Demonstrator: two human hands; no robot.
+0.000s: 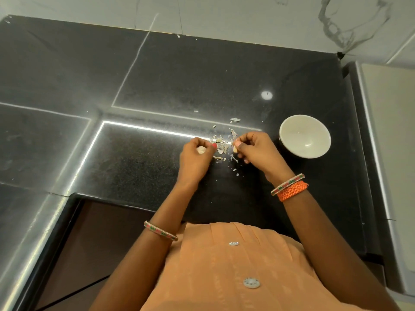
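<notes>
Black granite countertop (pixel 157 86) in front of me: white bowl (pixel 305 136) stands at my right, garlic skin scraps (pixel 221 145) scattered near it, mid-counter.

the left hand (pixel 197 154) curls over a pale lump (pixel 200 150), hiding all but a sliver. the right hand (pixel 254 149) covers most of the clove (pixel 235 149) it pinches. the peel scraps (pixel 221 146) are too small to tell apart. the right edge cuts off a white unit (pixel 391 153).

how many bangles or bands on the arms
3: a patterned bangle on the left forearm, a second patterned bangle and an orange band on the right wrist. None looks hidden.
</notes>
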